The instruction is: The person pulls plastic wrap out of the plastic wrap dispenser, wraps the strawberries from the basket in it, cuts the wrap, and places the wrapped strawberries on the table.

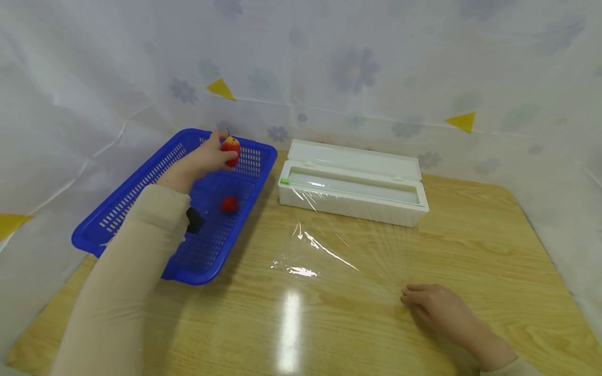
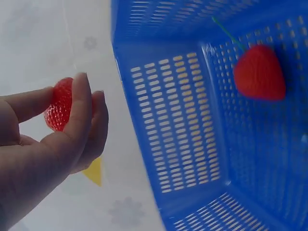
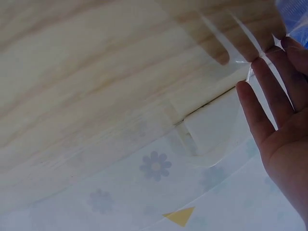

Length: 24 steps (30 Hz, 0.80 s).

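Over the far side of the blue basket (image 1: 270,156), my left hand (image 1: 204,156) pinches a strawberry (image 1: 231,149), red with a yellowish top and a thin stem. The left wrist view shows the strawberry (image 2: 60,106) between thumb and fingers, beyond the basket's rim. Low at the right, my right hand (image 1: 439,308) pinches the edge of a clear sheet of plastic wrap (image 1: 329,256). That sheet stretches from a white wrap dispenser (image 1: 352,206), whose lid stands raised at the back. In the right wrist view the fingertips (image 3: 243,89) meet the wrap's edge.
Inside the basket lie a small red fruit (image 1: 229,204) and a dark green piece (image 1: 194,221), partly hidden by my left sleeve. A green slider (image 1: 284,181) sits on the dispenser's left end. Behind the wooden table (image 1: 489,235) hangs a flowered curtain (image 1: 329,78).
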### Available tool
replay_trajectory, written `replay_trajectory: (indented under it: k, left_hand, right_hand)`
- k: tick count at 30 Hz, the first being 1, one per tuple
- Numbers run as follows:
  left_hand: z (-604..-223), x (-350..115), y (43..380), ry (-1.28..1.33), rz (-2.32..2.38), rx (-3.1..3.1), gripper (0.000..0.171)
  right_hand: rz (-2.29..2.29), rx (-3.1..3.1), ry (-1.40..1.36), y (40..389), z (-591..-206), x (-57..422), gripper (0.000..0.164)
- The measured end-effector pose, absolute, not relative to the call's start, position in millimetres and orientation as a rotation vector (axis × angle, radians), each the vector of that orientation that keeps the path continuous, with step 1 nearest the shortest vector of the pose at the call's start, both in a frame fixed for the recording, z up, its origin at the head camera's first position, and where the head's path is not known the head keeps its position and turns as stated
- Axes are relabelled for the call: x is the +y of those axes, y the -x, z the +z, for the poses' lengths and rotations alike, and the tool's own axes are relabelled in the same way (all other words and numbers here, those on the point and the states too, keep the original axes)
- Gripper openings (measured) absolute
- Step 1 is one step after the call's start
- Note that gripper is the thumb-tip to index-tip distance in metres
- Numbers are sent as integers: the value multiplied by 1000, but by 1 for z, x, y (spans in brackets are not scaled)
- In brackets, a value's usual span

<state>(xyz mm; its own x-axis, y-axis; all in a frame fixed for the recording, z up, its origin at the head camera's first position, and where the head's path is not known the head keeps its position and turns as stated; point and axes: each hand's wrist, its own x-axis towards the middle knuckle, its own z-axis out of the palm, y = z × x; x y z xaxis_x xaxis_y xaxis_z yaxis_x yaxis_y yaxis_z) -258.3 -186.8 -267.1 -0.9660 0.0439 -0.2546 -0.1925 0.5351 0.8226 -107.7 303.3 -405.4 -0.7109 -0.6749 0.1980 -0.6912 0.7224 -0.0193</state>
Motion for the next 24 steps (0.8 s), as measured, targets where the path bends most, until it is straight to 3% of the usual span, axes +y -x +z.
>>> replay_trajectory:
  k: [6,11,13,18,24]
  left_hand:
    - [-263,-195,256,211,1853,2112,55]
    - [-242,-183,249,265,2202,1717,29]
    - [-236,-173,248,254,2238,1678,27]
    - [-224,-139,246,175,2175,1824,47]
    - [-218,-89,239,50,2088,1984,59]
  right_hand:
    - [153,-2755,-1117,109,-407,305,22]
    - [154,-2743,-1127,111,-409,306,22]
    - [153,-2730,-1127,111,-409,306,22]
    - [165,-2741,-1119,109,-408,306,22]
    - [150,-2730,-1105,108,-409,306,23]
